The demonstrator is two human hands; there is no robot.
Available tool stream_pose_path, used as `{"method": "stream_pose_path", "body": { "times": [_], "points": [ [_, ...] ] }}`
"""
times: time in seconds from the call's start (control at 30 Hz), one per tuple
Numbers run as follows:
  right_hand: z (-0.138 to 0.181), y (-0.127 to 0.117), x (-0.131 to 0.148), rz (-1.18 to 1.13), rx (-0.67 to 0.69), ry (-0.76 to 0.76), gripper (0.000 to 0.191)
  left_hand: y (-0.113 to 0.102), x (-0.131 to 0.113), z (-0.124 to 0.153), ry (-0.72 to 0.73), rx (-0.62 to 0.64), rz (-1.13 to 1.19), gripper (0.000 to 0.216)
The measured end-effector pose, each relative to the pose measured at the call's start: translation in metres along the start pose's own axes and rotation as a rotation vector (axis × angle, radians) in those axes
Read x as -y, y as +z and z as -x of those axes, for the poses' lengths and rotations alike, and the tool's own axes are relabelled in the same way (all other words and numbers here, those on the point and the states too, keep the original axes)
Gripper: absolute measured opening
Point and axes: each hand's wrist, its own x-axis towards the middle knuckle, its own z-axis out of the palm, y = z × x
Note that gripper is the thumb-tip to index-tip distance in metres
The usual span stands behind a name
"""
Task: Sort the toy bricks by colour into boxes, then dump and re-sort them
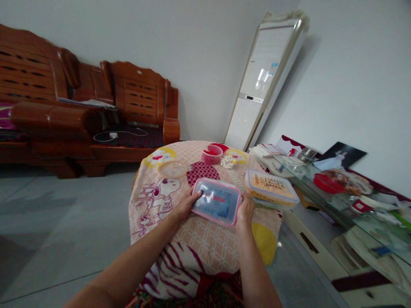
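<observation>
Between my two hands is a clear plastic food container point(231, 199) with a pink rim and something blue inside. My left hand point(186, 203) grips its left end, thumb on top of the lid. The right hand point(245, 209) is closed around the opposite end. Just past my right hand lies a larger container point(272, 187) with a blue-rimmed lid, filled with something yellow, stacked on another box point(271, 203). Further back stand a round pink tub point(212, 159) holding red pieces and a small white pile point(228, 161). A round clear lid point(172, 169) lies to the left.
A patterned cloth point(205, 239) covers the round table. On the right, a glass-topped stand point(340, 192) carries a red dish point(327, 183) and clutter. Behind are a wooden sofa point(138, 94) and a tall white air conditioner point(261, 72).
</observation>
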Motion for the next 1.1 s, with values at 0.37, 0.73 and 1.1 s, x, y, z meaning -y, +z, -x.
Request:
{"method": "stream_pose_path", "body": {
  "times": [0.37,0.73,1.1],
  "points": [
    [0.008,-0.001,0.007,-0.013,0.004,-0.066,0.053,0.0,0.003,-0.002,-0.084,-0.04,0.068,0.06],
    [0.036,-0.007,0.037,-0.386,0.365,-0.004,0.042,-0.007,-0.005,-0.006,-0.319,0.064,0.383,0.055],
    [0.038,-0.012,0.054,-0.499,0.484,0.178,0.057,-0.011,-0.003,-0.011,-0.386,0.099,0.412,0.053]
  ]
}}
